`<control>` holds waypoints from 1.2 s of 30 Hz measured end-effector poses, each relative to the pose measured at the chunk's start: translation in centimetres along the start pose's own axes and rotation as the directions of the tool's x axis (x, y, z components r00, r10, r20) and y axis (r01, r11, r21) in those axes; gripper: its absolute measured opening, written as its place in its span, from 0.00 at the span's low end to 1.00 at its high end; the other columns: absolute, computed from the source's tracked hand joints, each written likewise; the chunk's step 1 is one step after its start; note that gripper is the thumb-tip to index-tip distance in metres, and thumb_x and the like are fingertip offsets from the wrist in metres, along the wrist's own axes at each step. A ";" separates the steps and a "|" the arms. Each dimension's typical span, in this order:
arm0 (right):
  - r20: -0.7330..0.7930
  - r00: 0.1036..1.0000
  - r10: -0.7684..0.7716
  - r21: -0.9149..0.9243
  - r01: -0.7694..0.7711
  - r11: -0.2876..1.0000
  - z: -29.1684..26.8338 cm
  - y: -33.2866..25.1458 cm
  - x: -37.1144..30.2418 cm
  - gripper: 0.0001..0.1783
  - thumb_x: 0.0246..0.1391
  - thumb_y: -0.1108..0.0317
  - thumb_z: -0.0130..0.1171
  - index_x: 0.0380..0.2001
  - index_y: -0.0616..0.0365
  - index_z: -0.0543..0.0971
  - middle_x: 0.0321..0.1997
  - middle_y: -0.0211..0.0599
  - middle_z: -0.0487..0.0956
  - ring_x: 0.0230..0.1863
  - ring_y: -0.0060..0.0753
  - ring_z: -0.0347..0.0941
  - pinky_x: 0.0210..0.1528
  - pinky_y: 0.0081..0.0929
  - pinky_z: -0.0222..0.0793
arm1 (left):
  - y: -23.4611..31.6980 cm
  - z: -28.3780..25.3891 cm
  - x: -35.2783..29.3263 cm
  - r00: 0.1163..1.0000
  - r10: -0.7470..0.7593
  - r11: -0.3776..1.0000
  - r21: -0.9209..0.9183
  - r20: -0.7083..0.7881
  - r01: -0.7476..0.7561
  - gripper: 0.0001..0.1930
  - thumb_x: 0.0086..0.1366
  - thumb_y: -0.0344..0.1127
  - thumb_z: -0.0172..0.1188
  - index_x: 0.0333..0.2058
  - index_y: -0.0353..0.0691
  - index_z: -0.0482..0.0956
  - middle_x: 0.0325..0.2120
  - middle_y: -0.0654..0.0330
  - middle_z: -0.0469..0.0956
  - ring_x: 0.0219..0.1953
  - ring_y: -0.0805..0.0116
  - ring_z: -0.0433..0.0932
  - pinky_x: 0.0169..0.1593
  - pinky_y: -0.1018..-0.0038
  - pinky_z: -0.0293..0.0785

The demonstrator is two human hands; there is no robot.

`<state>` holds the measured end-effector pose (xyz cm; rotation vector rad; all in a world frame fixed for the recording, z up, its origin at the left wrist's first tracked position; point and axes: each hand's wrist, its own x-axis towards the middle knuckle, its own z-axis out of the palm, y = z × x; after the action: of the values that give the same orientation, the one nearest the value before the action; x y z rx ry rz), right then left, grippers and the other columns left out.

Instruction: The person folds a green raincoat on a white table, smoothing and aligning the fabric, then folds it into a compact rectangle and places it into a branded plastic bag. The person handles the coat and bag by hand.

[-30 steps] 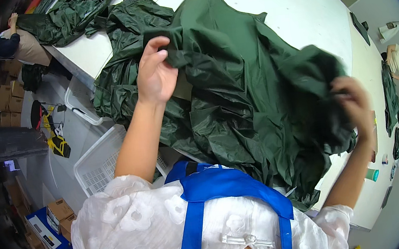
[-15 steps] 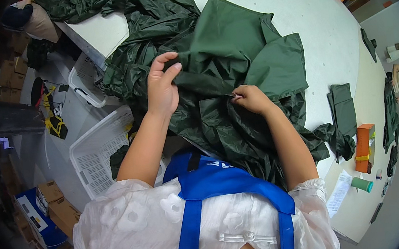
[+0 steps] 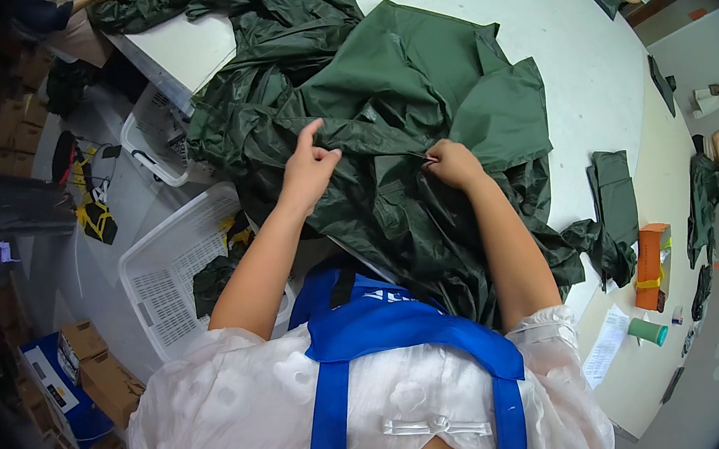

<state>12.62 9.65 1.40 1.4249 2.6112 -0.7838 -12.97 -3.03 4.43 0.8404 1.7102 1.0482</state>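
Observation:
A large heap of dark green, slightly shiny fabric (image 3: 412, 59) lies crumpled on the white table before me. My right hand (image 3: 454, 163) is closed in a pinch on a folded edge of this fabric, near the middle of the heap. A small dark tip shows at its fingertips; I cannot make out what it is. My left hand (image 3: 309, 173) hovers to the left over a long fold, index finger and thumb stretched apart, with nothing visible between them. Its other fingers are curled and partly hidden.
White plastic baskets (image 3: 167, 286) stand at the left below the table edge. Right of the heap are folded green fabric (image 3: 614, 195), an orange box (image 3: 651, 267), a green thread spool (image 3: 647, 331) and a paper sheet (image 3: 606, 345). Other people work around the table.
My left hand has come down and slightly right, its fingers off the lifted fabric fold, which now lies flatter. My right hand has shifted slightly up, still pinching the edge.

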 end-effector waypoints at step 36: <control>-0.125 0.988 -0.095 0.708 0.156 0.689 -6.2 -10.7 -13.0 0.07 0.51 0.71 0.59 0.29 0.63 0.74 0.23 0.33 0.68 0.27 0.26 0.63 0.33 0.23 0.61 | 6.8 2.5 -9.2 0.611 0.790 0.569 0.317 0.046 -0.759 0.09 0.50 0.23 0.65 0.31 0.38 0.78 0.40 0.59 0.68 0.32 0.69 0.67 0.35 0.76 0.66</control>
<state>12.55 -2.16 14.84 1.4097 2.5800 -1.9818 -7.02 -7.61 13.40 1.9045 1.6068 1.4210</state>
